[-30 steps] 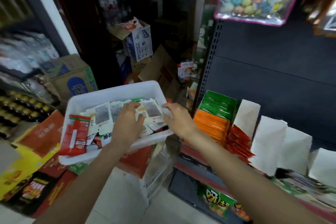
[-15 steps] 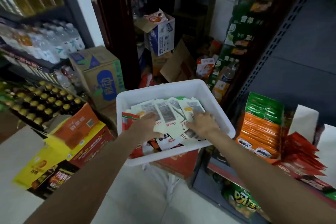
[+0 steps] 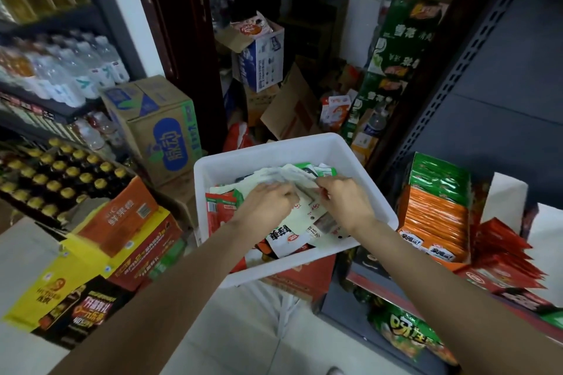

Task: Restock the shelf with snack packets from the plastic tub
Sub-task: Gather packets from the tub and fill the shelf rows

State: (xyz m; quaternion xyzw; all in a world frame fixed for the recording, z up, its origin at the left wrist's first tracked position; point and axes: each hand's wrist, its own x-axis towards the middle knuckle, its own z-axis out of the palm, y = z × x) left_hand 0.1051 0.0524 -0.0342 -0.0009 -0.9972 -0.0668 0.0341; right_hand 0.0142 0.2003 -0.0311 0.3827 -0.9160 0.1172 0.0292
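Observation:
A white plastic tub (image 3: 268, 151) stands in the middle of the view on red cartons, filled with white, red and green snack packets (image 3: 283, 237). Both my hands are inside it. My left hand (image 3: 268, 201) has its fingers curled over a bunch of white packets (image 3: 281, 175). My right hand (image 3: 342, 199) pinches the same bunch from the right side. The shelf (image 3: 371, 278) to the right holds rows of orange packets (image 3: 435, 219), green packets (image 3: 438, 176) and red packets (image 3: 502, 250).
Stacked drink cartons (image 3: 122, 222) and bottle racks (image 3: 54, 179) fill the left side. A cardboard box (image 3: 158, 125) stands behind the tub, with more boxes in the doorway (image 3: 262, 61). Bare pale floor (image 3: 243, 338) lies below my arms.
The view has settled onto the tub. Both hands have closed together over the white packets, bunching them toward the tub's far side, where before they lay spread out flat.

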